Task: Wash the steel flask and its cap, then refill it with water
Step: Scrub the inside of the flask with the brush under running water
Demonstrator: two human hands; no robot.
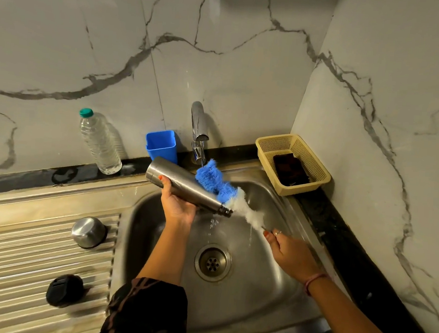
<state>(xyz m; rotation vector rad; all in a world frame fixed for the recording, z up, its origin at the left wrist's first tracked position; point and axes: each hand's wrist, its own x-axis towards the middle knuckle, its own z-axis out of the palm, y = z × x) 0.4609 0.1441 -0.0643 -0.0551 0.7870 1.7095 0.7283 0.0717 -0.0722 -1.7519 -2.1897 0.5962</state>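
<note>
The left hand curls its fingers round the steel flask, holding it tilted over the sink, mouth down to the right; the right hand pinches the handle of a blue-and-white bottle brush whose bristles sit at the flask's mouth. A steel cap and a black lid rest apart on the ribbed drainboard; water runs from the tap.

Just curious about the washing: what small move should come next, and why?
Probably push the brush into the flask. The left hand holds the flask tilted over the sink, its mouth beside the bristles, and the right hand grips the brush handle outside it.
</note>
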